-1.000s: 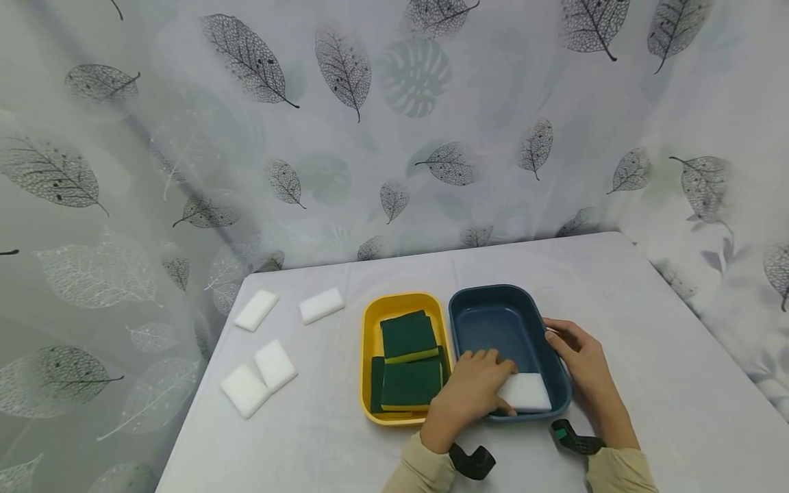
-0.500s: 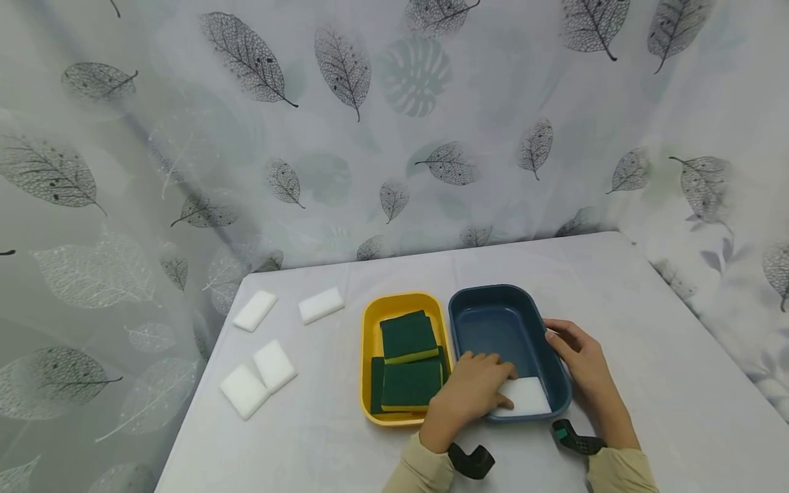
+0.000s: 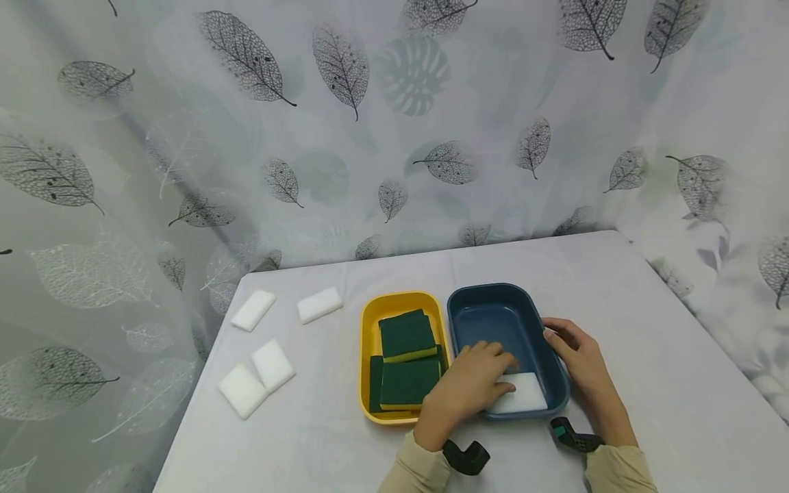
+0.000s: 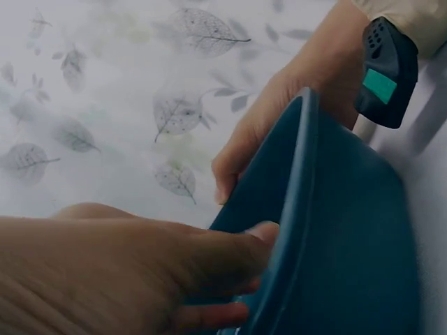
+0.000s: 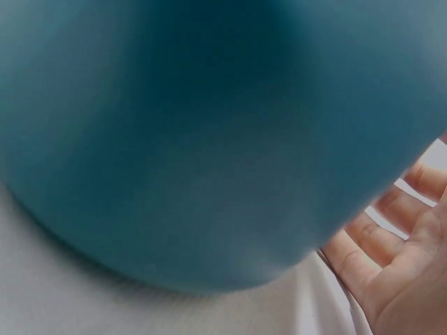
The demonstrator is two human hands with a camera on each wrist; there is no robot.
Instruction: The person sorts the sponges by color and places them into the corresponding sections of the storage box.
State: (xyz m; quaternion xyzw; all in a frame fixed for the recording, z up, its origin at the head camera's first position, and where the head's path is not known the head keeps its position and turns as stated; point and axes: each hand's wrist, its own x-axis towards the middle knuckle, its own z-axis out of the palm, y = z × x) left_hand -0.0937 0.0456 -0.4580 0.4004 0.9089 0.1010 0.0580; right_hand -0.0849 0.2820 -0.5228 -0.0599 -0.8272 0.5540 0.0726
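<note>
A white sponge block (image 3: 522,393) lies flat at the near end of a deep blue tray (image 3: 487,322). My left hand (image 3: 467,381) is over the tray's near left part, its thumb and fingers right at the sponge and hiding its left end. In the left wrist view the left thumb (image 4: 241,252) extends straight beside the tray wall. At the tray's right side, my right hand (image 3: 581,356) rests against the outer wall near the rim. In the right wrist view the right fingers (image 5: 380,237) lie fairly straight along that wall, their tips partly hidden.
A yellow tray (image 3: 368,322) stands left of the blue one, with several green and yellow scouring sponges (image 3: 408,335) stacked in it. More white blocks (image 3: 254,311) lie at the table's left. A leaf-patterned curtain (image 3: 394,137) hangs behind the table (image 3: 320,424).
The white block, tilted under my left fingers a second ago, now lies flat in the tray. My left hand has shifted slightly up and away from it. The right hand stays at the tray's side.
</note>
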